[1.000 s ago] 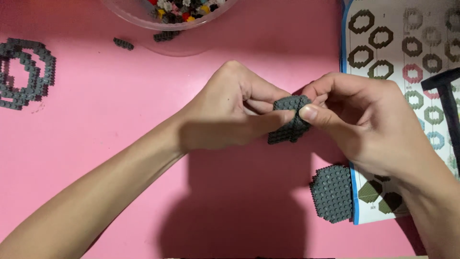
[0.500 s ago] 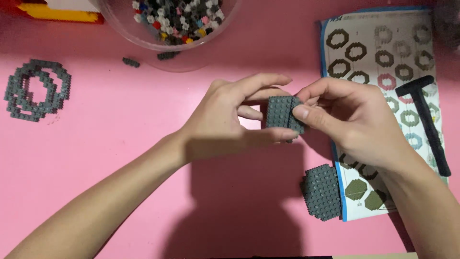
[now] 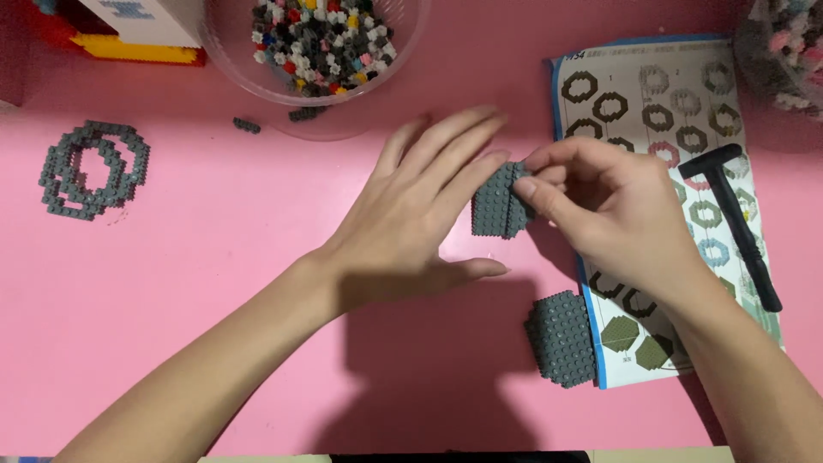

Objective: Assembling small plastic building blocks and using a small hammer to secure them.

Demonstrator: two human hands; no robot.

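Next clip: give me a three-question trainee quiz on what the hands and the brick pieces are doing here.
1. True or false: the right hand pinches the grey studded plate.
2. Which lies on the instruction sheet: A) black tool, B) grey ring assembly, C) clear bowl of mixed bricks?
3. What does the left hand do?

Key: 1 true. 2 A. 3 Fingers spread open beside the plate, gripping nothing.

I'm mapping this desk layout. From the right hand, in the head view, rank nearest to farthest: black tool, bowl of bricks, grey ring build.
From the right hand:
1. Black tool, just to its right, on the instruction sheet.
2. Bowl of bricks, up and to the left.
3. Grey ring build, far left.
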